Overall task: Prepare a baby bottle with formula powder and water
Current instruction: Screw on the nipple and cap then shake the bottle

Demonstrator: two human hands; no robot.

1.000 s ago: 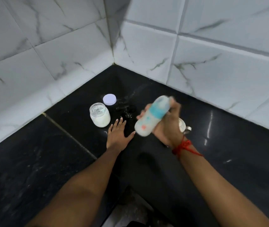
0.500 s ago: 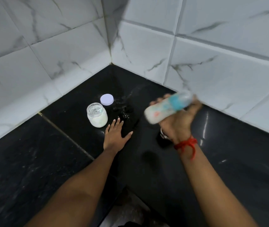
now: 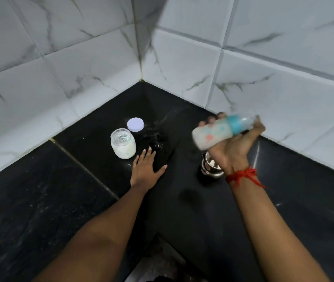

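Observation:
My right hand (image 3: 234, 147) grips a baby bottle (image 3: 217, 132) with a blue collar, held almost sideways in the air, cap end to the right; it is motion-blurred and holds whitish liquid. A red thread circles that wrist. My left hand (image 3: 144, 170) lies flat on the black counter (image 3: 60, 190), fingers spread, holding nothing. Just beyond its fingertips stands an open glass jar of white formula powder (image 3: 123, 146). The jar's white lid (image 3: 135, 124) lies flat behind it. A small steel cup (image 3: 209, 168) stands under my right wrist, partly hidden.
White marble-look tiled walls (image 3: 80, 68) meet in a corner behind the counter. Water drops and a wet patch (image 3: 158, 139) lie on the counter between the jar and the bottle. The counter's front edge (image 3: 162, 241) runs between my forearms.
The bottle has swung from tilted upright to nearly horizontal, moving right and slightly up with my right hand. The steel cup has come back into sight. My left hand has stayed flat.

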